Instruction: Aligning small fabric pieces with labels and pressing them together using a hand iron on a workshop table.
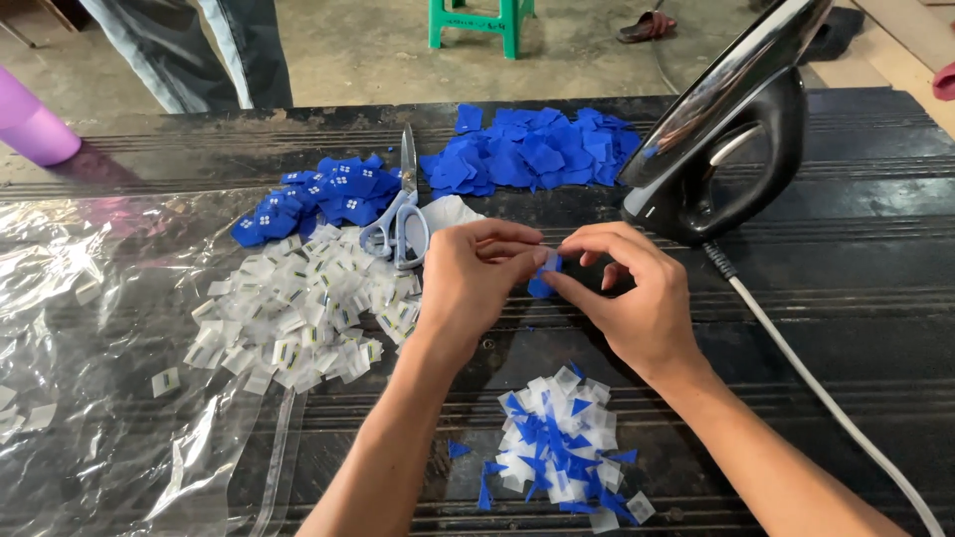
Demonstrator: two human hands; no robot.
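My left hand (476, 280) and my right hand (629, 288) meet above the middle of the dark table, both pinching one small blue fabric piece (543, 278) between fingertips. Just below them lies a small heap of white labels mixed with blue offcuts (563, 446). To the left spreads a pile of small white labels (298, 308). Behind that sits a cluster of blue pieces with white marks (320, 197), and a bigger heap of plain blue pieces (532, 151) lies at the back.
Scissors (401, 211) with pale blue handles lie between the piles. A black iron (731, 124) stands upright at right, its white cord (826, 393) running toward me. Clear plastic sheeting (90, 368) covers the left. A purple cup (35, 124), a person's legs (204, 50) and a green stool (477, 22) are behind.
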